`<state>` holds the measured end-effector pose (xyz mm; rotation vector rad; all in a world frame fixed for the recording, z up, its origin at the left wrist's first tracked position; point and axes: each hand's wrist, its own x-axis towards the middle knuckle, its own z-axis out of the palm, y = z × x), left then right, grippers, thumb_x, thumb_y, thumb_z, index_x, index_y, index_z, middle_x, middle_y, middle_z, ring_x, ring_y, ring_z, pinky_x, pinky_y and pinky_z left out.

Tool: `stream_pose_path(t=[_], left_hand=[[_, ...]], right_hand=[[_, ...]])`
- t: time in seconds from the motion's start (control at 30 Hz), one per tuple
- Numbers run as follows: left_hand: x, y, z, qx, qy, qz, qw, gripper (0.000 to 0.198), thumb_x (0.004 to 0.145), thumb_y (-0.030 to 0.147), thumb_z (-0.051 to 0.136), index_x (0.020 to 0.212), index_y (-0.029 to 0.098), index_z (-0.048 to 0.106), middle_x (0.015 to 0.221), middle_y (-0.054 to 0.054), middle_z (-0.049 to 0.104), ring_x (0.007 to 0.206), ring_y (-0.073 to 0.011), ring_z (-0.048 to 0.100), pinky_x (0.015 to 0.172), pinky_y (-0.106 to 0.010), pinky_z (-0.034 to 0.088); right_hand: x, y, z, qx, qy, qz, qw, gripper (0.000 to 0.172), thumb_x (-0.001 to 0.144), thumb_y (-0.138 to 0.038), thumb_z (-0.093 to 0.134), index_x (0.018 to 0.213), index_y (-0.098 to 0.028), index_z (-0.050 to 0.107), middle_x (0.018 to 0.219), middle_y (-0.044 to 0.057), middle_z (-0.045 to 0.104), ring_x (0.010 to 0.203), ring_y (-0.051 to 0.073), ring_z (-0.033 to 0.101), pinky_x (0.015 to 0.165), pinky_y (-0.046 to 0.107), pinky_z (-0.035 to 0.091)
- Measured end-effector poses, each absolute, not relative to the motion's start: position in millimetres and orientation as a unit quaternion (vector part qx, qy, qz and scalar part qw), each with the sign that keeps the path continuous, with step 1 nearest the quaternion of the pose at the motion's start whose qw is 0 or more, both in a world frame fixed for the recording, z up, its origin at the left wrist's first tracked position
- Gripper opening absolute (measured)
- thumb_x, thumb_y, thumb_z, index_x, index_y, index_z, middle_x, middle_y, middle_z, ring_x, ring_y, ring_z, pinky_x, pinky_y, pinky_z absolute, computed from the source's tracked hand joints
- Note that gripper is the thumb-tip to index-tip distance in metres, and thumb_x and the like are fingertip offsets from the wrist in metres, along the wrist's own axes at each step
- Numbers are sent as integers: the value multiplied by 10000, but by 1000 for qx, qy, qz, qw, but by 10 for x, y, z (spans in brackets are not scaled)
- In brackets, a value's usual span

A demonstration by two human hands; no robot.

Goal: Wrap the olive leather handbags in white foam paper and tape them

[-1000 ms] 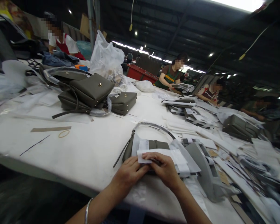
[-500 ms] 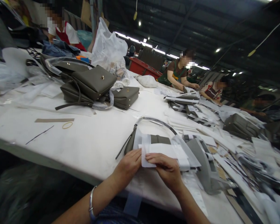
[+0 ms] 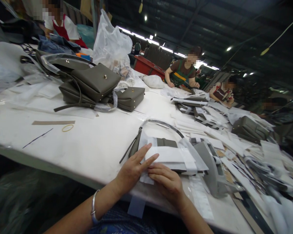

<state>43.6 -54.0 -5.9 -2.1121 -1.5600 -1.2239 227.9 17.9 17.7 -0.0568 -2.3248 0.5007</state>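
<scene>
A grey handbag (image 3: 164,142) wrapped in white paper (image 3: 168,155) lies near the table's front edge, its strap (image 3: 161,123) arching behind it. My left hand (image 3: 134,167) lies on the bag's near left corner with fingers stretched out flat on the paper. My right hand (image 3: 166,182) sits just right of it, fingers curled and pressed onto the lower edge of the white paper. A silver bangle (image 3: 94,211) rings my left wrist.
Several finished grey handbags (image 3: 95,84) pile at the back left beside a white plastic bag (image 3: 112,48). Grey parts and white paper strips (image 3: 210,123) crowd the right side. A rubber band (image 3: 67,127) and a card strip (image 3: 53,122) lie on the white table (image 3: 88,143). Other people work at the far side.
My left hand has opened and spread its fingers flat over the paper. My right hand has slid down towards me along the paper's lower edge. The view shifted slightly.
</scene>
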Motion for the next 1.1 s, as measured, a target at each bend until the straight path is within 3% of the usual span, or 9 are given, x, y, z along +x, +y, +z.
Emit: stream_pose_path(t=[0.07, 0.2, 0.3, 0.43, 0.57, 0.77, 0.9, 1.1], left_hand=[[425, -540, -46, -751, -516, -389, 138, 406, 962, 127, 468, 1365, 176, 500, 1442, -113, 513, 1390, -256, 398, 1073, -414, 484], [406, -518, -63, -770, -510, -351, 151, 380, 978, 146, 441, 1351, 146, 516, 1342, -85, 613, 1251, -228, 562, 1022, -415, 534], [399, -509, -75, -774, -508, -335, 172, 400, 985, 118, 395, 1370, 143, 499, 1360, -77, 598, 1229, -222, 580, 1002, -409, 549], [397, -506, -87, -771, -510, -332, 187, 417, 987, 95, 358, 1377, 148, 496, 1372, -62, 588, 1241, -221, 571, 983, -402, 561], [392, -490, -93, -768, -506, -340, 198, 417, 991, 97, 342, 1368, 156, 508, 1367, -50, 591, 1246, -217, 566, 982, -393, 560], [376, -481, -86, -772, -501, -339, 197, 413, 996, 104, 315, 1343, 149, 535, 1346, -44, 609, 1224, -216, 584, 961, -392, 571], [381, -476, -89, -769, -502, -343, 197, 414, 997, 106, 312, 1339, 153, 541, 1343, -38, 612, 1208, -218, 595, 960, -388, 568], [400, -498, -74, -758, -512, -342, 214, 422, 998, 101, 300, 1316, 173, 568, 1309, -24, 639, 1179, -206, 615, 936, -363, 576]], right_hand=[[2297, 152, 224, -16, -915, 175, 363, 282, 877, -11, 574, 1084, -174, 674, 1024, 87, 743, 1059, 202, 670, 944, 375, 566], [2324, 231, 553, -41, -928, 190, 317, 141, 917, -192, 607, 1038, -190, 680, 979, 71, 747, 978, 196, 697, 947, 348, 563], [2245, 542, 735, -167, -928, 126, 309, 211, 953, -222, 536, 1111, -201, 674, 1097, 88, 723, 1073, 223, 665, 1014, 406, 515], [2020, 1073, 706, -278, -948, 62, 144, 319, 966, -280, 508, 1231, -161, 639, 1259, 142, 658, 1221, 309, 578, 1038, 534, 457], [1830, 1295, 639, -271, -958, 91, 21, 309, 989, -275, 465, 1222, -185, 647, 1286, 110, 651, 1247, 267, 560, 1107, 553, 343], [1597, 1247, 638, -249, -957, 149, -8, 269, 984, -235, 460, 1116, -219, 693, 1264, 73, 670, 1240, 210, 567, 1170, 554, 166], [1449, 1203, 620, -248, -957, 145, -32, 282, 973, -192, 449, 936, -202, 728, 1164, 69, 719, 1151, 204, 620, 1178, 530, 140], [1519, 1093, 638, -244, -967, 76, 7, 266, 981, -217, 452, 1035, -206, 712, 1154, 68, 713, 1252, 239, 527, 1167, 580, 95]])
